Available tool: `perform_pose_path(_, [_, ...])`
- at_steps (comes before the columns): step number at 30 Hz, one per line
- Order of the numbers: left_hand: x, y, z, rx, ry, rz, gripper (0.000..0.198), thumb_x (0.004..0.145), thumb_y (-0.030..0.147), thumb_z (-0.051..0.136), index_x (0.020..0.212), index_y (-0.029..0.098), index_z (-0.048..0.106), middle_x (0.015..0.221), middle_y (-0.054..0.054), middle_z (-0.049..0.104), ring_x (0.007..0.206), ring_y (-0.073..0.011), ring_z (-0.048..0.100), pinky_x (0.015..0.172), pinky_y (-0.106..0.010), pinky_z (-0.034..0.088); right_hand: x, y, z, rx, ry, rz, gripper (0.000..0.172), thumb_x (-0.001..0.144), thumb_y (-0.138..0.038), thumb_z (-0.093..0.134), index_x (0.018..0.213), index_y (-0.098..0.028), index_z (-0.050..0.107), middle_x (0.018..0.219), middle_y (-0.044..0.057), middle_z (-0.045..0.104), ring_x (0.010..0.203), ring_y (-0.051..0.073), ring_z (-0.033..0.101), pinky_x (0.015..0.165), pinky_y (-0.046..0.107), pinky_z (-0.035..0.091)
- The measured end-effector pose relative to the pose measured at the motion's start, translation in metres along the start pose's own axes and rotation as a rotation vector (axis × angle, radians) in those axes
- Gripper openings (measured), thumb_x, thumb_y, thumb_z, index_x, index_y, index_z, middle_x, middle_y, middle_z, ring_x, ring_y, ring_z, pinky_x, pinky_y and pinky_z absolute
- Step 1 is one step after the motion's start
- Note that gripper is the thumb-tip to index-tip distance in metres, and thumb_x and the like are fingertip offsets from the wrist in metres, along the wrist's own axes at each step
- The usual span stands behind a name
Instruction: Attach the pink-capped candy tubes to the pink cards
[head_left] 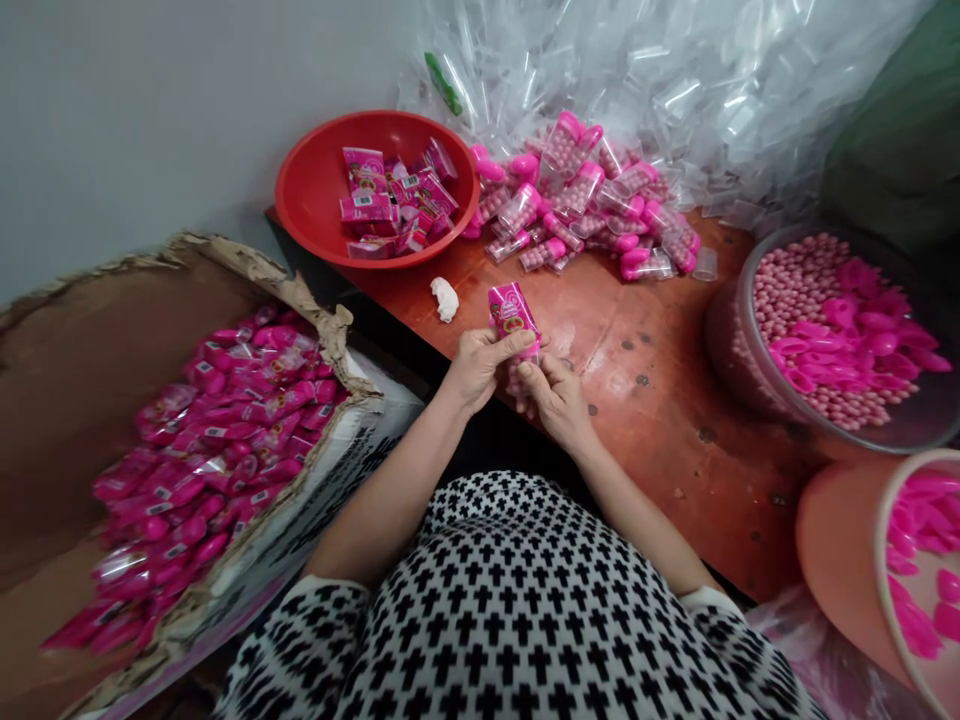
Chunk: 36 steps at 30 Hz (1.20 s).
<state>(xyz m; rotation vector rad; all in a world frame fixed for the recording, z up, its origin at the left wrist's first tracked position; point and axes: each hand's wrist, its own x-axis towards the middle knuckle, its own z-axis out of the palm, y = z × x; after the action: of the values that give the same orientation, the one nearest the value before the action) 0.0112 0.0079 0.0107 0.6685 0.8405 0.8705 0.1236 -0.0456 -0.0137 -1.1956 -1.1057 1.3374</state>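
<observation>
Both of my hands meet just over the near edge of the table. My left hand (478, 372) is closed on a shiny pink printed wrapper (513, 308), with the thumb pressed across its lower part. Below it, my right hand (559, 402) pinches the lower end of the same piece, where a clear tube of pale pink candy balls (517, 382) partly shows between the fingers. The fingers hide how far the wrapper covers the tube. A crumpled white scrap (445, 299) lies on the table to the left of the wrapper.
A red bowl (300, 225) holds printed wrappers. Filled tubes (577, 195) with pink caps are piled before many clear empty tubes (697, 100). At right stand a tub (739, 330) of candy balls and caps and a peach bucket (832, 540). A torn cardboard box (82, 320) holds wrapped pieces.
</observation>
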Motion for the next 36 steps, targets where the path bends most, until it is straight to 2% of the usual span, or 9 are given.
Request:
perform_pose_path(3, [0.002,0.003,-0.002,0.011,-0.062,-0.034,0.040,0.057,0.040,0.083,0.077,0.007,0.072,0.054,-0.006,0.065,0.036,-0.0113,0.050,0.031,-0.023,0.040,0.000,0.002,0.001,0.150,-0.047,0.054,0.038,0.083,-0.057,0.058,0.084,-0.019,0.058,0.065,-0.004,0.061,0.041,0.006,0.052,0.033,0.017,0.038])
perform_pose_path(6, [0.001,0.003,0.000,0.044,-0.084,-0.057,0.039,0.056,0.040,0.083,0.073,0.007,0.071,0.048,-0.003,0.060,0.033,-0.0119,0.048,0.029,-0.024,0.039,-0.001,0.004,0.000,0.139,0.028,0.014,0.034,0.084,-0.053,0.059,0.081,-0.019,0.057,0.063,-0.005,0.059,0.041,0.006,0.052,0.034,0.016,0.039])
perform_pose_path(11, [-0.004,-0.005,0.007,0.052,0.001,0.006,0.038,0.054,0.041,0.085,0.059,0.009,0.064,0.043,-0.001,0.054,0.034,-0.0120,0.049,0.032,-0.025,0.043,-0.003,0.002,-0.004,-0.009,0.063,-0.018,0.031,0.087,-0.049,0.057,0.077,-0.019,0.056,0.063,-0.005,0.058,0.043,0.004,0.052,0.037,0.016,0.039])
perform_pose_path(14, [-0.007,-0.010,0.010,0.041,0.061,0.055,0.041,0.056,0.043,0.085,0.057,0.012,0.059,0.043,0.001,0.052,0.032,-0.0115,0.048,0.030,-0.024,0.040,0.000,0.000,-0.004,0.099,0.083,0.040,0.033,0.084,-0.052,0.060,0.078,-0.019,0.057,0.062,-0.005,0.059,0.041,0.005,0.050,0.035,0.016,0.036])
perform_pose_path(18, [-0.008,-0.013,0.011,-0.091,0.009,0.033,0.045,0.058,0.050,0.082,0.067,0.012,0.061,0.049,0.002,0.052,0.037,-0.0113,0.049,0.032,-0.026,0.044,0.003,-0.002,-0.005,0.218,0.058,0.103,0.037,0.080,-0.055,0.062,0.078,-0.019,0.058,0.060,-0.005,0.059,0.040,0.005,0.049,0.033,0.016,0.033])
perform_pose_path(25, [-0.007,-0.017,0.015,-0.101,0.121,0.093,0.038,0.053,0.039,0.086,0.060,0.011,0.061,0.049,0.001,0.055,0.040,-0.0100,0.051,0.036,-0.023,0.044,-0.004,-0.002,-0.008,-0.183,0.193,-0.034,0.031,0.084,-0.051,0.059,0.085,-0.021,0.060,0.065,-0.004,0.059,0.049,0.007,0.053,0.043,0.018,0.041])
perform_pose_path(27, [-0.008,-0.019,0.017,-0.088,0.150,0.116,0.037,0.055,0.039,0.086,0.059,0.012,0.061,0.047,0.002,0.055,0.037,-0.0099,0.050,0.033,-0.023,0.043,-0.004,-0.003,-0.007,-0.140,0.187,-0.015,0.031,0.084,-0.051,0.060,0.084,-0.020,0.060,0.065,-0.004,0.059,0.048,0.006,0.053,0.042,0.017,0.041])
perform_pose_path(32, [-0.013,-0.018,0.008,-0.032,0.030,0.048,0.039,0.063,0.043,0.080,0.055,0.012,0.059,0.044,0.001,0.052,0.034,-0.0129,0.051,0.032,-0.026,0.044,-0.001,-0.003,-0.004,0.260,0.027,0.157,0.040,0.079,-0.058,0.062,0.074,-0.019,0.056,0.058,-0.004,0.058,0.037,0.006,0.047,0.030,0.017,0.030])
perform_pose_path(36, [-0.016,-0.016,0.002,-0.010,-0.036,0.015,0.037,0.063,0.042,0.080,0.056,0.011,0.060,0.047,-0.002,0.055,0.038,-0.0149,0.055,0.038,-0.028,0.048,-0.004,-0.005,-0.004,0.073,0.079,0.060,0.035,0.082,-0.052,0.061,0.074,-0.019,0.057,0.060,-0.005,0.057,0.040,0.005,0.049,0.034,0.017,0.035])
